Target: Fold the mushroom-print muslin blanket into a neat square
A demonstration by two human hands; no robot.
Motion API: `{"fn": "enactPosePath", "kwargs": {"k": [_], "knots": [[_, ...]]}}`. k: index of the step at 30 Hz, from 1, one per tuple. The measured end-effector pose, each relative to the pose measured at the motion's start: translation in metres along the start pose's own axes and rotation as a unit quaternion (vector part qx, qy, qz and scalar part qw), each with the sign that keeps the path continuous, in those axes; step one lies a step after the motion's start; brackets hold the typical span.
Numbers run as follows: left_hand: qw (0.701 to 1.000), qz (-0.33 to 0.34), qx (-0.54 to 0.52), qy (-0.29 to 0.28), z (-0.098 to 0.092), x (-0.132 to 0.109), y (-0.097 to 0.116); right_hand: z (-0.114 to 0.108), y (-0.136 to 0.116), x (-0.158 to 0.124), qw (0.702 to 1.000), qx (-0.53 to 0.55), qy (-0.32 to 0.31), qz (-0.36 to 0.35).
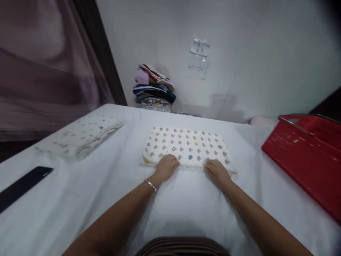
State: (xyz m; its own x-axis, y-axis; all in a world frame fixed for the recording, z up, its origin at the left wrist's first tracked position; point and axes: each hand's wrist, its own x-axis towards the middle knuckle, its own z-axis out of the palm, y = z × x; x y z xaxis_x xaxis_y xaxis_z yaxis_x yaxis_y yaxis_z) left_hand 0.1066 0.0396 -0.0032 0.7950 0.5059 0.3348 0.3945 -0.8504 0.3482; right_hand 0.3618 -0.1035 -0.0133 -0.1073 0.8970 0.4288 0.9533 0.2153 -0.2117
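Note:
A folded white cloth (188,144) printed with grey mushrooms and a few coloured ones lies flat on the white-covered table (183,202) in front of me. At its near edge, left of the middle, my left hand (167,166) grips the cloth with curled fingers; a silver bracelet is on that wrist. My right hand (217,171) pinches the same edge farther right. The fingertips of both hands are partly hidden against the fabric.
Another folded printed cloth (82,135) lies at the table's left, with a dark flat object (23,185) nearer me. On the right stands a red basket (306,153) with a metal handle. Folded fabrics (154,89) are stacked beyond the far edge, by a wall with paper signs (198,58).

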Motion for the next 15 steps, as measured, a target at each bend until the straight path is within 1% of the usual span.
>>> {"fn": "enactPosePath", "kwargs": {"k": [2,4,5,8,10,12,13,15], "knots": [[0.999,0.027,0.037,0.002,0.003,-0.004,0.001,0.004,0.004,-0.006,1.000,0.006,0.012,-0.007],[0.997,0.037,0.066,0.004,0.005,-0.008,0.002,0.009,0.008,-0.011,0.999,0.015,0.036,-0.004],[0.997,0.040,0.069,0.008,0.006,-0.010,0.002,0.011,0.009,-0.013,0.999,0.023,0.038,0.000],[0.998,0.047,0.034,0.015,0.004,-0.013,0.002,0.015,0.007,-0.016,0.998,0.045,0.050,0.014],[0.999,0.049,0.009,0.017,-0.002,-0.014,-0.003,0.015,0.004,-0.016,0.996,0.058,0.051,0.031],[0.999,0.027,0.005,0.034,-0.013,-0.015,-0.014,0.012,0.006,-0.015,0.995,0.074,0.042,0.058],[0.999,0.001,0.012,0.052,-0.020,-0.016,-0.022,0.009,0.010,-0.014,0.993,0.081,0.037,0.075],[0.991,-0.085,0.030,0.101,-0.035,-0.019,-0.042,0.001,0.026,-0.012,0.989,0.082,0.045,0.114]]}}
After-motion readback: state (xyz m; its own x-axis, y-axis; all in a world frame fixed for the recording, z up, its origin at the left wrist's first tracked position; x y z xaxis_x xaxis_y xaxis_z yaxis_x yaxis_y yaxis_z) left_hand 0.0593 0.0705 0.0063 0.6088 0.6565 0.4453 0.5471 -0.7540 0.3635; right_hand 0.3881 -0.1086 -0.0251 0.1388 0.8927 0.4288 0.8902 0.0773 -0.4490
